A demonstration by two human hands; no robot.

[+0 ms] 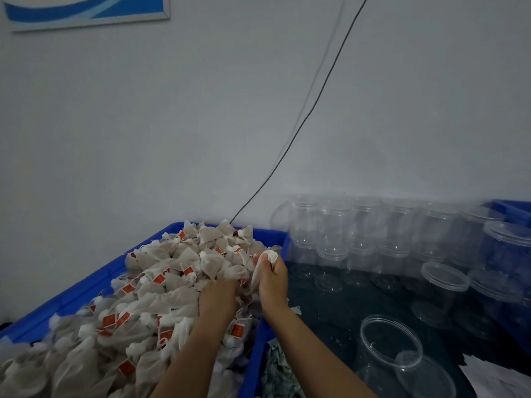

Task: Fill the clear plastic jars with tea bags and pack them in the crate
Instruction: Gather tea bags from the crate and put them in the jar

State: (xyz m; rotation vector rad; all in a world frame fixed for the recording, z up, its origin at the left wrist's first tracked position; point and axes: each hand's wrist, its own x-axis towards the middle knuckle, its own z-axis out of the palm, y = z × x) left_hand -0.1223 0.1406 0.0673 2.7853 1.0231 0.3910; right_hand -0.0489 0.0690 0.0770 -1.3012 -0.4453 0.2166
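Observation:
A blue crate (71, 297) on the left is heaped with pyramid tea bags (161, 294) bearing red tags. My left hand (217, 297) is dug into the heap, its fingers buried among the bags. My right hand (273, 278) grips a tea bag (263, 265) at the crate's right edge. An open clear jar (390, 343) stands in the near right, with a clear lid (425, 374) leaning by it.
Several empty clear jars (359, 239) are stacked in rows along the wall on a dark table (330, 311). More jars (445, 285) stand at the right. Another blue crate (514, 211) shows at the far right. A thin cable (301, 124) hangs down the wall. Paper scraps (278, 372) lie beside the crate.

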